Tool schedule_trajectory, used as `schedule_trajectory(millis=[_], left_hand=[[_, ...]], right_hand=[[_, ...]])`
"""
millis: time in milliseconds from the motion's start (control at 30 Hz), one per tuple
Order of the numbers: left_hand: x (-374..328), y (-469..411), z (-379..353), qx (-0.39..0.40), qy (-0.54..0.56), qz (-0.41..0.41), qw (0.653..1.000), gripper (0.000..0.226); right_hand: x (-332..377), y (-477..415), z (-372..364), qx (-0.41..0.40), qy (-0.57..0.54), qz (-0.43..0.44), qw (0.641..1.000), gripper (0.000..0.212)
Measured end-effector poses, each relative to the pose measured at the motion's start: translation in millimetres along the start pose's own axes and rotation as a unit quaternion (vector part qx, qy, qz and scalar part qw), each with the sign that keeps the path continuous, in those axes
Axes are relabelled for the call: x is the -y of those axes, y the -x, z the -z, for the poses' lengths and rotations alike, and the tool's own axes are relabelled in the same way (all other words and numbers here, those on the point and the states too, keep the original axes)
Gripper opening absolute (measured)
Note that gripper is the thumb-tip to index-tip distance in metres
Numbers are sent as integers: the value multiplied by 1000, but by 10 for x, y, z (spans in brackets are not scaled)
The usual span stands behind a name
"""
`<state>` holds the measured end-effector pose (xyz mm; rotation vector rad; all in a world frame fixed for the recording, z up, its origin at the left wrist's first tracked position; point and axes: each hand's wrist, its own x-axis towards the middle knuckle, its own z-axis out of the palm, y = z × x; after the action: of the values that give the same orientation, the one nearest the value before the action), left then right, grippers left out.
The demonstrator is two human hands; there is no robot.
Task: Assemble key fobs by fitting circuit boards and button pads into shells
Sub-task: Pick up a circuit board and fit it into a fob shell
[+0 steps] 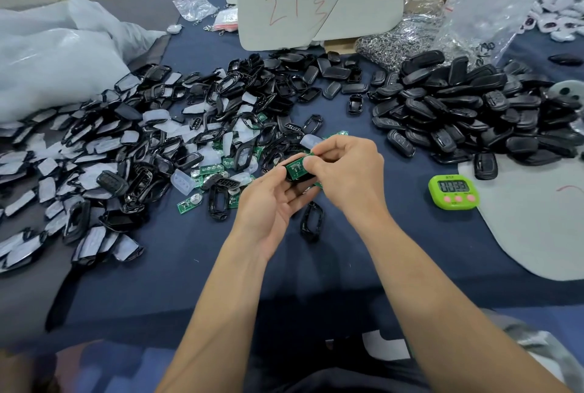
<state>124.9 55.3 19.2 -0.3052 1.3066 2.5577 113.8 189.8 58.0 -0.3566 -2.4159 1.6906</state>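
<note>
Above the blue table [196, 266], the left hand [271, 199] cradles a black shell [292, 179], fingers curled round it; the right hand [344, 171] pinches a green circuit board [297, 170] into it; pressed crooked, the board might jam or slip out.

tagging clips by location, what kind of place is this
Probably a small hand-assembly workshop: a heap of black key fobs and loose green circuit boards lie on a blue-covered table, with a green timer alongside.
</note>
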Motion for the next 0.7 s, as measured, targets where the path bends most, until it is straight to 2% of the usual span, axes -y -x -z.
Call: schedule_trajectory(millis=[300, 500, 567, 700], left_hand=[[-18, 34, -27, -32, 2, 1, 999, 35], [-28, 36, -45, -47, -54, -14, 997, 29], [-44, 38, -48, -50, -36, -19, 998, 29], [-96, 39, -23, -86, -40, -4, 995, 28]], right_hand=[[2, -13, 0, 5, 25, 1, 1000, 12], [3, 5, -45, 1, 74, 30, 997, 8], [4, -8, -44, 14, 37, -3, 999, 9], [7, -59, 53, 54, -135, -90, 985, 14]])
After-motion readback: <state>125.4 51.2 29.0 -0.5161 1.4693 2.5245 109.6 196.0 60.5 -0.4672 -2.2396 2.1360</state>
